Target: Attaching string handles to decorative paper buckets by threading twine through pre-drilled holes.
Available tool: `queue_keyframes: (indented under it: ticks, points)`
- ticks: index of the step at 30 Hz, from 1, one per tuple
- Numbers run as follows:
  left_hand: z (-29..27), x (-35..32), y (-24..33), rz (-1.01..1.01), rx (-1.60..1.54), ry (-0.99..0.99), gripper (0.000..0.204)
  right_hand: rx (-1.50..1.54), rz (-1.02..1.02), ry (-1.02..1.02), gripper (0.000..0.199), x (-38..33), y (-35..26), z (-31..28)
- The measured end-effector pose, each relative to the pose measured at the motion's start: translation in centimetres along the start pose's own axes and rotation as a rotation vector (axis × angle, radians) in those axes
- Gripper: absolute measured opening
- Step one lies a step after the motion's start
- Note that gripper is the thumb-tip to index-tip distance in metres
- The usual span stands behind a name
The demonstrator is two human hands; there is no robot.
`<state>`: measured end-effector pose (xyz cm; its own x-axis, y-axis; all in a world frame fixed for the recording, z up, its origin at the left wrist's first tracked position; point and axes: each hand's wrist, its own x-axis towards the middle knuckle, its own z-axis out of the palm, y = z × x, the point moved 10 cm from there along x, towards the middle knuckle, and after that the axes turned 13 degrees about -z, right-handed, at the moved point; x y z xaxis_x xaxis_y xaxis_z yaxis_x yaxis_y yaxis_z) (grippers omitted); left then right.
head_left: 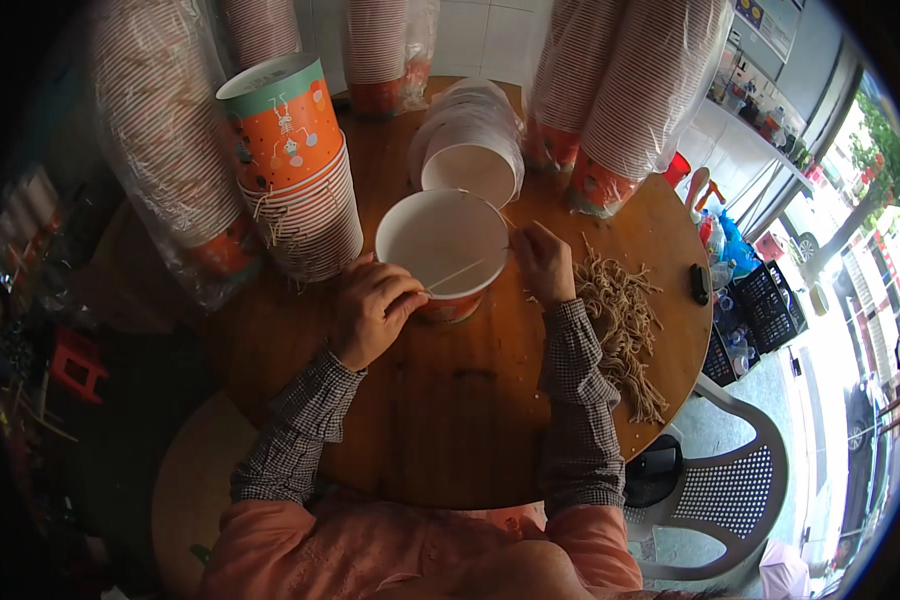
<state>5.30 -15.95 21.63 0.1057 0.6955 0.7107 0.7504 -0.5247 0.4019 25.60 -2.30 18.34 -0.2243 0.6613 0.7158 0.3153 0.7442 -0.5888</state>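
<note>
A paper bucket is being strung at a round wooden table (450,400).

A stack of orange-and-white paper buckets (295,170) stands at the left. The left hand (370,310) is closed around one end of a thin pale cord (455,275), stretched across the open white-lined orange paper bucket (445,250) at the table's centre. The right hand (545,262) is pinched at the bucket's right rim. A heap of tan cord handles (620,325) lies right.

Your left hand (370,310) covers the near rim of the paper bucket (444,245), and its fingertips are out of sight. The top edge cuts off the wrapped cup stacks (610,90). The small dark thing (699,283) by the table (470,400) edge is too small to identify. Your right hand (543,262) hides whatever it pinches.
</note>
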Motion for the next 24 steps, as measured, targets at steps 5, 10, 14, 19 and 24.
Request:
queue_keyframes:
  ticks: [5, 10, 14, 19, 24]
  points:
    - [-0.7, -0.1, -1.9, -0.094, -0.019, 0.094, 0.019, -0.115, -0.188, -0.243, 0.009, -1.3, -4.4, 1.7]
    - [-1.1, 0.3, -0.6, -0.039, 0.029, 0.096, 0.018, -0.135, -0.314, -0.245, 0.024, -5.4, -6.6, 2.9]
    - [-1.3, 0.7, 0.4, -0.039, 0.052, 0.117, 0.016, -0.096, -0.235, -0.215, 0.027, -6.7, -4.8, 3.5]
    - [1.3, 2.8, 3.3, 0.025, 0.323, -0.014, 0.014, -0.145, -0.166, -0.209, 0.023, -8.0, -2.6, 4.8]
    - [-0.2, 5.5, 3.0, 0.028, 0.207, -0.046, 0.009, -0.156, -0.133, -0.059, 0.019, -8.4, -1.0, 3.2]
